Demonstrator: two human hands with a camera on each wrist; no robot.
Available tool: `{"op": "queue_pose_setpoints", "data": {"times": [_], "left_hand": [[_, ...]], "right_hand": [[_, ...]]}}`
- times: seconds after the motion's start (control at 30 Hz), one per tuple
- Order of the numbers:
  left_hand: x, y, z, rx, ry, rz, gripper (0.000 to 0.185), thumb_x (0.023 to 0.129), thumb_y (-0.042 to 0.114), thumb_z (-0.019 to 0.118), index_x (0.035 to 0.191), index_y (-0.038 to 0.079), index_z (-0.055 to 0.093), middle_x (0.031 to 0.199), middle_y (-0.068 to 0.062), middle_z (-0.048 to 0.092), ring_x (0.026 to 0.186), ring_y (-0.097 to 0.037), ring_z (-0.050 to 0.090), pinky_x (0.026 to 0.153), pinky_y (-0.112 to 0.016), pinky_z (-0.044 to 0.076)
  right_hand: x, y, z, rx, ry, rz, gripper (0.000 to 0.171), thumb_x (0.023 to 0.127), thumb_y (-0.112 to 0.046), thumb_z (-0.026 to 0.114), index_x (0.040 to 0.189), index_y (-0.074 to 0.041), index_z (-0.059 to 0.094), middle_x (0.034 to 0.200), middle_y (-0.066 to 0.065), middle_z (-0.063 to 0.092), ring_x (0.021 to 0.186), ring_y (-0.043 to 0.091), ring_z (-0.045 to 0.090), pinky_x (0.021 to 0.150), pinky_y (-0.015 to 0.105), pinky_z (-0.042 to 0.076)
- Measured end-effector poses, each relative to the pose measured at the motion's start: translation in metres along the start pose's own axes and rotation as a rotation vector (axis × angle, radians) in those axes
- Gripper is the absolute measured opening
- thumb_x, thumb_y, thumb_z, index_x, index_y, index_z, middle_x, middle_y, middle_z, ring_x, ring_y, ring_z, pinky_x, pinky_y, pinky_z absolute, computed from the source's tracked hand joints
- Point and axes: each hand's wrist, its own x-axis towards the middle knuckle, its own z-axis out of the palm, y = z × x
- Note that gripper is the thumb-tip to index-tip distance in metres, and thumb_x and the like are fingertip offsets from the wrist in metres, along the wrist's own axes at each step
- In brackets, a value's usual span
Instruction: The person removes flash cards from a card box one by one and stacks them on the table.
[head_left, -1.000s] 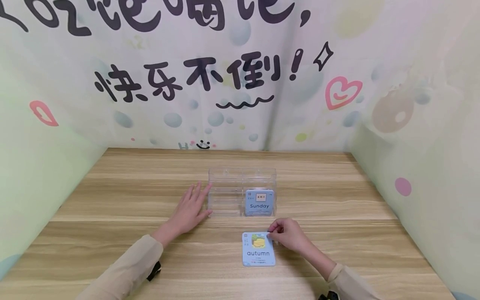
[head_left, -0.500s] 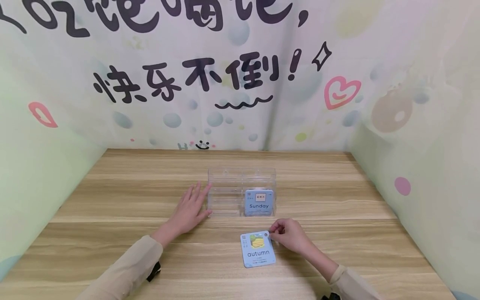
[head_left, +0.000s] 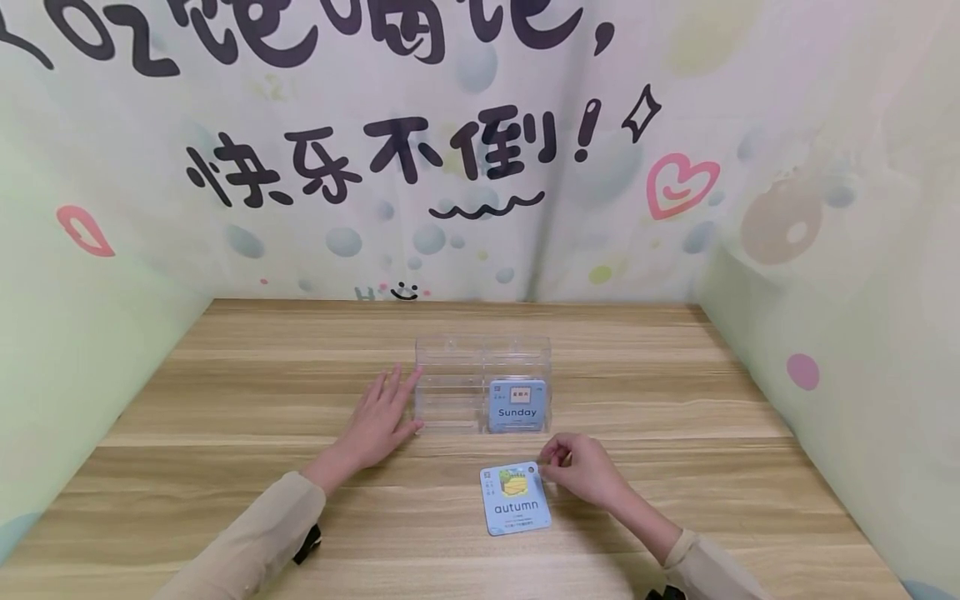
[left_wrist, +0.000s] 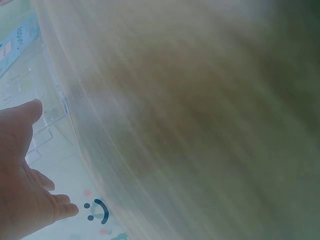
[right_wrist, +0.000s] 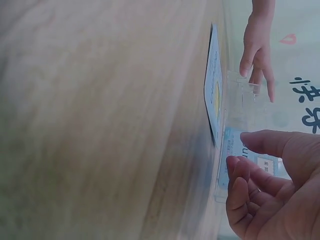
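Note:
In the head view a clear plastic card rack (head_left: 450,381) stands mid-table, with a blue "Sunday" flashcard (head_left: 517,406) upright in its lower right pocket. My left hand (head_left: 381,421) lies at the rack's left side, fingers spread and fairly straight. In front of the rack, a blue "autumn" flashcard (head_left: 516,498) with a yellow picture lies on the table, turned slightly counterclockwise. Just off its top right corner is my right hand (head_left: 583,469). The right wrist view shows a gap between that hand's thumb and loosely bent fingers (right_wrist: 240,187), with nothing held there.
The wood-grain table (head_left: 247,383) is bounded at the back by a printed cloth (head_left: 360,183) with black lettering. Pale side walls (head_left: 847,350) rise on the left and right.
The autumn flashcard has turned slightly counterclockwise, its upper left corner moving left and its lower left corner down. My right hand has come slightly off its corner. My left hand stays at the rack.

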Motion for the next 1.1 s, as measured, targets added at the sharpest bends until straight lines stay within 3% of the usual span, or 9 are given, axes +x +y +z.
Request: {"op": "queue_pose_setpoints", "data": {"times": [0.3,1.1], "left_hand": [[0.000,-0.001,0.001,-0.001,0.007,0.002,0.079,0.085,0.029,0.063,0.145,0.011,0.015,0.142,-0.031,0.021,0.127,-0.052,0.021,0.101,-0.062,0.020],[-0.001,-0.001,0.001,-0.007,-0.008,-0.004,0.078,0.087,0.028,0.061,0.146,0.012,0.013,0.144,-0.030,0.019,0.127,-0.052,0.020,0.101,-0.061,0.020]], "right_hand": [[-0.002,-0.004,-0.003,-0.045,0.037,-0.046,0.018,0.071,-0.004,0.073,0.086,-0.002,0.064,0.063,-0.002,0.055,0.055,0.011,0.048,0.045,0.020,0.041],[0.000,-0.011,-0.010,-0.079,0.114,-0.060,0.026,0.070,-0.007,0.074,0.092,0.000,0.064,0.068,-0.003,0.055,0.056,0.008,0.050,0.048,0.020,0.043]]}}
